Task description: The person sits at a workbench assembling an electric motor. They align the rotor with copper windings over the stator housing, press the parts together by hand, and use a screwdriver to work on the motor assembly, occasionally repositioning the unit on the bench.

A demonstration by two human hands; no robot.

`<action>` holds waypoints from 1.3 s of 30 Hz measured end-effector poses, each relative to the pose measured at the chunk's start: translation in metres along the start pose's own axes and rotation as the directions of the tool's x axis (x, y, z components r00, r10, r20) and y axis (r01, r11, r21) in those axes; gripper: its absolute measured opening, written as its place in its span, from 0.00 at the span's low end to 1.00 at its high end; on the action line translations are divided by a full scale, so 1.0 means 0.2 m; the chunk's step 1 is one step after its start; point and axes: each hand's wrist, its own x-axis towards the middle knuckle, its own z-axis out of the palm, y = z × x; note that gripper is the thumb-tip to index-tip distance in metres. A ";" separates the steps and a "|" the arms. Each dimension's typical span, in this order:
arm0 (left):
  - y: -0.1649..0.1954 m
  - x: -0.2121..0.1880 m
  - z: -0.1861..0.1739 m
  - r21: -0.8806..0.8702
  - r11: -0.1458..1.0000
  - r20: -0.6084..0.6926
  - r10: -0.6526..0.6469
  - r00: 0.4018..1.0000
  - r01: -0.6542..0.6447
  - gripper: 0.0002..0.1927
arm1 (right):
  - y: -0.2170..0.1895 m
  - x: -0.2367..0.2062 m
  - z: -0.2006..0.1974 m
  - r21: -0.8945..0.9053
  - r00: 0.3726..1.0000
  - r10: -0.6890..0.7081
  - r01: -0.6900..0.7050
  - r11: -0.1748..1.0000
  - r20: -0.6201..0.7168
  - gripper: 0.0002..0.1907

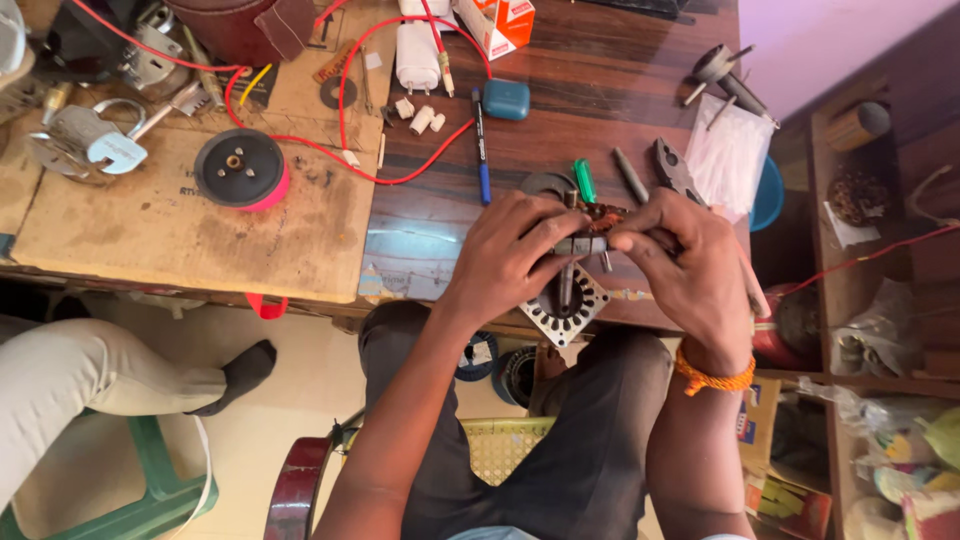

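Fingers of both hands pinch a small motor part at frame centre.
Left hand (510,250) and right hand (690,265) grasp the copper-wound piece (592,232) above a toothed stator plate (568,308); judged mid-fitting, needing steady alignment next. A green-handled screwdriver (583,180) lies just above.

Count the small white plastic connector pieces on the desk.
3 visible: a loose cluster of white connector pieces above the red wire loop, one on the left, one in the middle, one on the right. More may be hidden among the clutter.
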 end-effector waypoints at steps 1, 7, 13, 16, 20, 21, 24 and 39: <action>-0.03 0.00 0.00 0.004 1.000 0.005 0.000 1.000 0.000 0.26 | 0.01 0.02 0.00 0.014 0.999 -0.022 0.022 1.000 0.023 0.04; -0.17 0.06 0.00 -0.005 1.000 0.055 -0.017 0.998 0.018 0.30 | 0.00 0.24 -0.02 -0.201 0.988 0.056 -0.026 0.979 0.142 0.06; -0.28 0.11 0.03 0.024 1.000 0.081 -0.014 0.997 0.012 0.34 | -0.01 0.32 -0.07 -0.171 0.972 -0.006 0.047 0.984 0.236 0.05; -0.32 0.11 0.03 0.028 1.000 0.065 -0.010 0.998 0.008 0.34 | 0.03 0.33 -0.01 -0.022 0.982 0.054 -0.051 0.998 0.182 0.05; -0.37 0.11 0.03 0.015 1.000 0.059 -0.019 0.998 0.018 0.34 | 0.11 0.38 0.09 0.013 0.998 0.023 -0.024 1.000 0.050 0.07; -0.37 0.11 0.03 0.021 1.000 0.057 -0.024 0.998 0.023 0.34 | 0.12 0.39 0.11 0.038 0.999 0.009 -0.010 0.999 0.032 0.07; -0.37 0.12 0.02 0.027 0.999 0.058 -0.030 0.998 0.028 0.34 | 0.14 0.41 0.12 0.054 1.000 -0.002 0.002 0.999 0.000 0.06; -0.35 0.07 -0.06 0.009 0.999 0.036 -0.053 0.998 0.053 0.30 | 0.11 0.39 0.22 0.054 0.997 -0.057 0.060 0.997 -0.056 0.05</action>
